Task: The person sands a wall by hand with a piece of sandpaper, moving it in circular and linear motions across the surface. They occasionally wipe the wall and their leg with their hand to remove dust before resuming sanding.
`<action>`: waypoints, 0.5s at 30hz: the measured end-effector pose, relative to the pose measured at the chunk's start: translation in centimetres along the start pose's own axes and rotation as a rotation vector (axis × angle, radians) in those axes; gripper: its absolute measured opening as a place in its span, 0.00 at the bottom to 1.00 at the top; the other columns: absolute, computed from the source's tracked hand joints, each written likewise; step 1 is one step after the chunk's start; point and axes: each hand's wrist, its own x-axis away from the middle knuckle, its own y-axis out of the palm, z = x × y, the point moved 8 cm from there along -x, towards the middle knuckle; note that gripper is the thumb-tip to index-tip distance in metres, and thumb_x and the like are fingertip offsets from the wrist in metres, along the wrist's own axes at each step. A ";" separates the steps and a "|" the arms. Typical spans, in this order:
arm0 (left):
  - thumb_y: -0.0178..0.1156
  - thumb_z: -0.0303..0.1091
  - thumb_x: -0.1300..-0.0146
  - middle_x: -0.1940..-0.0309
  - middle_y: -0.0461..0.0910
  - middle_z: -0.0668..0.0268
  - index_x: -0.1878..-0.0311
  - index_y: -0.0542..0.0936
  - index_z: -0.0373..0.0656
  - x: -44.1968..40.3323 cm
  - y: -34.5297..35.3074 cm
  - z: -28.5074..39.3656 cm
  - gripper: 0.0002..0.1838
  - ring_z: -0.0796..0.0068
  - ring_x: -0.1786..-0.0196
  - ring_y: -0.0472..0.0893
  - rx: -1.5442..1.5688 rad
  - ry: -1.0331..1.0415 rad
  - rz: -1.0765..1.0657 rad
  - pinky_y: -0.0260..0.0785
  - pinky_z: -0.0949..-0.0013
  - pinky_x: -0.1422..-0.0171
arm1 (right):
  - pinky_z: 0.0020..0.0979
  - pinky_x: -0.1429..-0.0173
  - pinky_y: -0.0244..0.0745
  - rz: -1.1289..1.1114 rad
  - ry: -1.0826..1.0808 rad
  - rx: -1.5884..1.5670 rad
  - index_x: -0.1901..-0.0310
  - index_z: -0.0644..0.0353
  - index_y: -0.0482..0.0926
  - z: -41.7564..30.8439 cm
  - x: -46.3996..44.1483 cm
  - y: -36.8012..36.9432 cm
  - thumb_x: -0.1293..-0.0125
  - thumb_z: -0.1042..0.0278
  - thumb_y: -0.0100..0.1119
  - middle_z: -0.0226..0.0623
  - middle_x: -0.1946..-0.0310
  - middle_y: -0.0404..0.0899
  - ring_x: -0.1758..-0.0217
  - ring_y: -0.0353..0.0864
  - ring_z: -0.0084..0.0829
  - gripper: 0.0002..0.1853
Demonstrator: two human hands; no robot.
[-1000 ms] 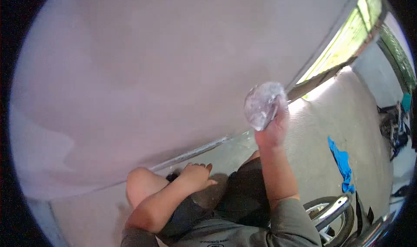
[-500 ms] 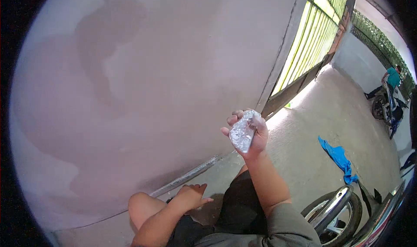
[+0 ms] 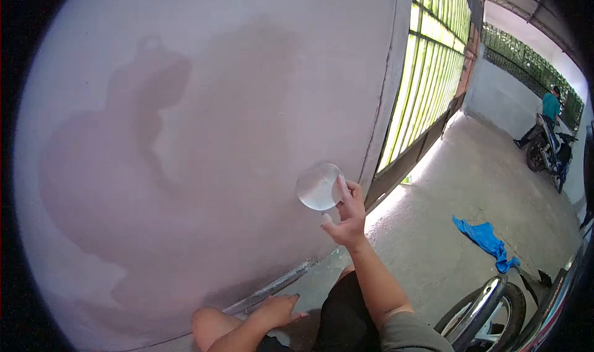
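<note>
R hand grips a pale, see-through-looking round disc, glass- or plastic-like, by its right edge, w/ one digit laid over that rim & another sticking out below, apart from it AFAICT; L hand is loosely open by the bent bare left knee, thumb spread, no obj. visible in it. Disc is up in front of the plain pale-pinkish wall, left of the tall barred metal gate; can't tell if it touches the wall. Handling, by guess: stiff, fairly light, smooth so prob. slippery, poss. brittle if glass. Best hold is the rim, thumb on one face & fingers on the other; a one-edge hold leaves the far side unsupported, so it could tip. Hidden: disc's back & any fingers behind it; thickness unclear, faint surface marks too blurred to read. L palm is turned away, legs cut off at the bottom, ditto most of the motorbike w/ chrome mudguard at lower right. Far-off person in teal top, by a dark motorbike, is too small to make out, incl. what their hands do
</note>
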 end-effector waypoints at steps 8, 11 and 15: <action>0.56 0.63 0.33 0.53 0.82 0.46 0.41 0.74 0.35 0.4 0.0 -0.3 0.36 0.44 0.48 0.82 -0.004 -0.036 -0.051 0.74 0.47 0.44 | 0.35 0.54 0.77 0.072 -0.344 0.645 0.48 0.63 0.82 -2.0 0.5 -0.8 0.53 0.77 0.73 0.42 0.59 0.75 0.56 0.78 0.43 0.26; 0.55 0.63 0.33 0.53 0.82 0.46 0.42 0.74 0.35 0.4 0.8 -1.0 0.36 0.45 0.48 0.82 -0.002 -0.026 -0.015 0.73 0.47 0.44 | 0.34 0.54 0.77 0.162 -0.432 0.700 0.57 0.64 0.83 -3.2 0.5 -0.9 0.51 0.77 0.72 0.43 0.58 0.75 0.56 0.78 0.40 0.16; 0.55 0.64 0.34 0.53 0.83 0.47 0.42 0.74 0.36 0.4 0.8 -1.0 0.36 0.46 0.48 0.82 -0.021 -0.050 -0.025 0.71 0.46 0.42 | 0.34 0.47 0.76 0.269 -0.068 0.248 0.48 0.64 0.76 1.7 1.2 -2.7 0.41 0.76 0.66 0.39 0.53 0.76 0.52 0.78 0.36 0.19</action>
